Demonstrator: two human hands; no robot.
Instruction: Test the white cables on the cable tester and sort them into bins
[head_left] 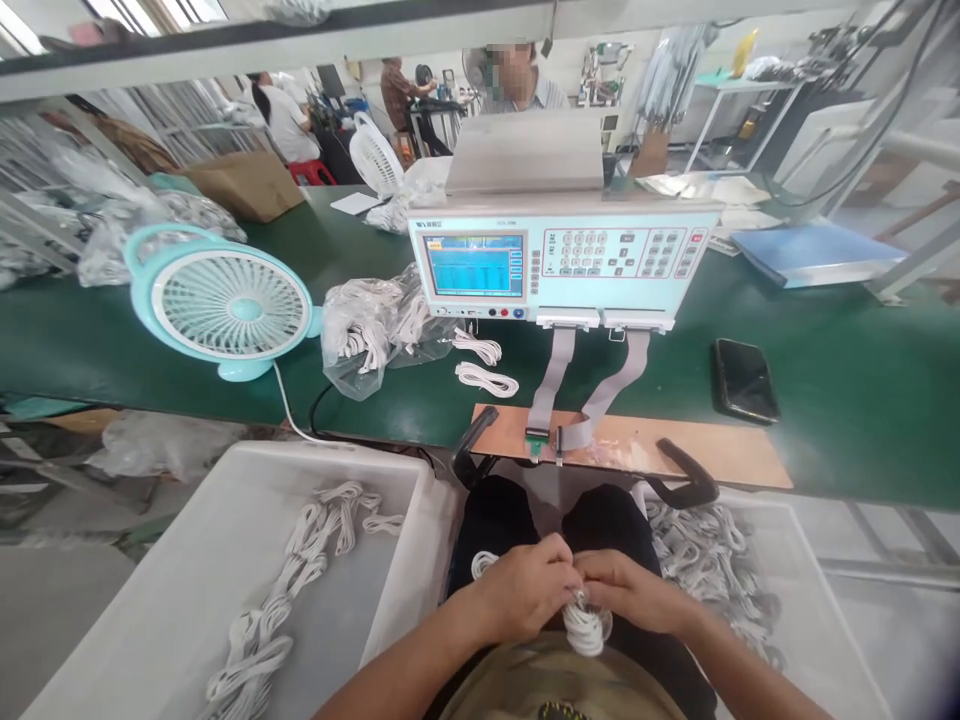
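Over my lap, my left hand [534,588] and my right hand [626,588] meet with fingers closed on a coiled white cable [585,628], whose loops hang below the fingers. Another white coil [484,565] shows beside my left wrist, above my thigh. What exactly each fingertip pinches is hidden. Beyond my hands, a tester with a screen [472,270] stands on the green bench. Two grey ribbon cables [551,378] run from it to small connector boards [535,445] on a tan board [720,458] at the bench edge.
White bins hold coiled cables on the left [274,590] and right [705,560]. The bench carries a turquoise fan [244,310], a plastic bag of cables [367,330], two loose coils [487,380] and a phone [745,380]. Black clamp-like arms [686,475] flank the board. People sit behind.
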